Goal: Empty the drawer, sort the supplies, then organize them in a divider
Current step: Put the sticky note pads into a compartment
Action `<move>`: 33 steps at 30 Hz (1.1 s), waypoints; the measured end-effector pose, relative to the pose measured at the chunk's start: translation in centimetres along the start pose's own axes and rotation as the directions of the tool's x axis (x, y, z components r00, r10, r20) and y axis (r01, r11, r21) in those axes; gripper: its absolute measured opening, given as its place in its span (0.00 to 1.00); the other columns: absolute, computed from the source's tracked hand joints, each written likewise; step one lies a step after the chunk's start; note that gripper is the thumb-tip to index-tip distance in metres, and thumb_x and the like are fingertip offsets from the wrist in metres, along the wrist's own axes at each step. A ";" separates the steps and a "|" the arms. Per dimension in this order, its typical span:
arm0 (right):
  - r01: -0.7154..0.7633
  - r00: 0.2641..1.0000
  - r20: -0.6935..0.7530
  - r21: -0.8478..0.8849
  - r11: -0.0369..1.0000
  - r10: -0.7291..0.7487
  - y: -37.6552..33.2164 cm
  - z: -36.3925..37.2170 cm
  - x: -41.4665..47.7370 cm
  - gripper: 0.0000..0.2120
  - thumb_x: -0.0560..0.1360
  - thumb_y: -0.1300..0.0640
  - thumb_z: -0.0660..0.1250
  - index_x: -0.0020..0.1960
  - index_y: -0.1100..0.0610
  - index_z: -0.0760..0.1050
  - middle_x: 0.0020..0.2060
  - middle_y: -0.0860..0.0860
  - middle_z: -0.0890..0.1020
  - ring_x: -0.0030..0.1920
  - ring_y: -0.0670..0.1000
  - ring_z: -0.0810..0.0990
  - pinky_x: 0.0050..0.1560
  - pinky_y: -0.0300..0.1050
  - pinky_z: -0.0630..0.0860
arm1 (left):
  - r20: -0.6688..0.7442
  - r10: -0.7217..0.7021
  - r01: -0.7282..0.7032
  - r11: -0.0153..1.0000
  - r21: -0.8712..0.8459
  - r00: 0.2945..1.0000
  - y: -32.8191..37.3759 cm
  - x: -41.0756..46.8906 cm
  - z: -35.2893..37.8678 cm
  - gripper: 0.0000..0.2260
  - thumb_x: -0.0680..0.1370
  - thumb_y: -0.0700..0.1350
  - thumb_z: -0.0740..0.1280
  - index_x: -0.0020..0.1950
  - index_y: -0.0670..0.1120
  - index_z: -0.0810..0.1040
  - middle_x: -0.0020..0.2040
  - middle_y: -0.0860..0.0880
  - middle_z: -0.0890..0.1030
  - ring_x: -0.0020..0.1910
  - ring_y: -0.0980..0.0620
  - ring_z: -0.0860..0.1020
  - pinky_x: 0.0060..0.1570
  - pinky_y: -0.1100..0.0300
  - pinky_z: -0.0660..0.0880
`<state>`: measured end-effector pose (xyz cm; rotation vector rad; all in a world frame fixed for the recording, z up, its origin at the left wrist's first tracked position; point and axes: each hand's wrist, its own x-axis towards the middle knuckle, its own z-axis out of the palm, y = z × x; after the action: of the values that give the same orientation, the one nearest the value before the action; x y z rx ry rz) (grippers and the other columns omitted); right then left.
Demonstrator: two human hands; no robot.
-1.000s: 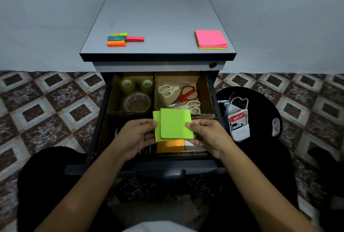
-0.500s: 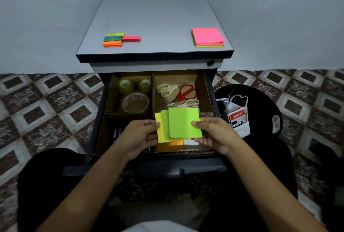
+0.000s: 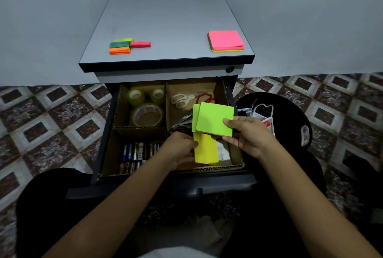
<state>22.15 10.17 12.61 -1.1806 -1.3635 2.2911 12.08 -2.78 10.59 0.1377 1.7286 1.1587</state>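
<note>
1. Hands meet over the open drawer (image 3: 99, 146) at the centre of the frame, both arms reaching up from the bottom edge.
2. The right hand (image 3: 249, 136) grasps two green pads (image 3: 214, 120), fanned one over the other, thumb on the top face and fingers underneath. They are held tilted above the divider (image 3: 141, 129), in front of its upper-right compartment.
3. The left hand (image 3: 181, 151) pinches a yellow pad (image 3: 205, 151) by its left edge, fingers curled round it. That pad sits just below the green ones, over the lower-right compartment (whether it rests on anything there, I cannot tell).
4. Tape rolls (image 3: 147, 114) fill the upper-left compartment, a wide one in front and two small ones behind.
5. Scissors (image 3: 182, 99) lie in the upper-right compartment, a white-handled pair in plain sight and a red handle partly hidden behind the green pads.
6. Batteries (image 3: 133, 153) lie in rows in the lower-left compartment.
7. On the grey cabinet top (image 3: 165, 15), in the upper part of the frame, a pink pad (image 3: 226, 40) sits near the right front corner, and a small pile of coloured flags (image 3: 121, 46) sits near the left.
8. A black stool (image 3: 290, 110) stands right of the drawer with a few small items on it.
</note>
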 end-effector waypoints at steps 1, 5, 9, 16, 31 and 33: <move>0.001 1.000 0.003 -0.003 1.000 -0.001 0.0 0.0 0.0 0.04 0.77 0.65 0.63 0.44 0.61 0.74 0.41 0.56 0.80 0.40 0.51 0.80 0.29 0.36 0.78 | -0.004 -0.010 0.010 1.000 0.007 1.000 -0.2 0.4 0.4 0.06 0.79 0.33 0.59 0.45 0.39 0.73 0.43 0.42 0.77 0.40 0.49 0.77 0.46 0.54 0.75; 0.000 1.000 0.002 -0.019 1.000 0.000 0.2 0.2 -0.1 0.04 0.77 0.65 0.63 0.44 0.61 0.75 0.40 0.55 0.80 0.40 0.50 0.80 0.30 0.35 0.79 | -0.086 -0.013 0.022 0.993 0.115 0.996 -1.3 1.3 1.2 0.09 0.76 0.33 0.59 0.38 0.41 0.72 0.39 0.41 0.74 0.38 0.46 0.73 0.41 0.57 0.71; -0.003 1.000 -0.003 -0.029 1.000 0.003 0.2 0.1 -0.1 0.05 0.77 0.65 0.63 0.43 0.60 0.75 0.40 0.54 0.80 0.40 0.49 0.80 0.30 0.35 0.79 | -0.111 -0.011 0.024 0.993 0.116 0.994 -1.6 1.3 1.0 0.13 0.78 0.33 0.57 0.34 0.43 0.70 0.32 0.46 0.67 0.32 0.50 0.66 0.34 0.60 0.62; 0.001 1.000 0.010 -0.020 1.000 -0.001 0.3 0.3 -0.5 0.05 0.77 0.65 0.63 0.43 0.61 0.75 0.39 0.54 0.80 0.40 0.49 0.79 0.30 0.35 0.79 | -0.011 -0.082 0.083 0.995 0.057 0.997 -1.3 1.3 1.0 0.10 0.79 0.31 0.56 0.40 0.41 0.71 0.38 0.45 0.73 0.36 0.49 0.76 0.42 0.58 0.75; 0.006 0.996 0.093 -0.072 0.997 0.001 0.5 -0.1 -1.2 0.06 0.77 0.65 0.63 0.45 0.59 0.78 0.36 0.51 0.83 0.35 0.45 0.82 0.32 0.35 0.79 | 0.095 -0.061 0.088 0.943 -0.321 0.994 -0.2 -0.4 -1.0 0.11 0.80 0.36 0.55 0.45 0.38 0.76 0.41 0.41 0.78 0.41 0.47 0.77 0.45 0.57 0.73; 0.009 0.994 0.112 -0.091 0.996 0.002 0.4 0.0 -1.3 0.05 0.76 0.65 0.63 0.46 0.59 0.77 0.39 0.52 0.82 0.35 0.45 0.82 0.31 0.35 0.79 | 0.125 -0.021 0.077 0.884 -0.460 0.992 0.0 -1.2 -1.7 0.12 0.81 0.37 0.54 0.48 0.38 0.77 0.45 0.39 0.80 0.45 0.45 0.78 0.48 0.55 0.75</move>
<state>23.13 9.24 13.00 -1.0892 -1.5239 2.3473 11.30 -4.56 11.49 -0.1302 1.3011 1.4644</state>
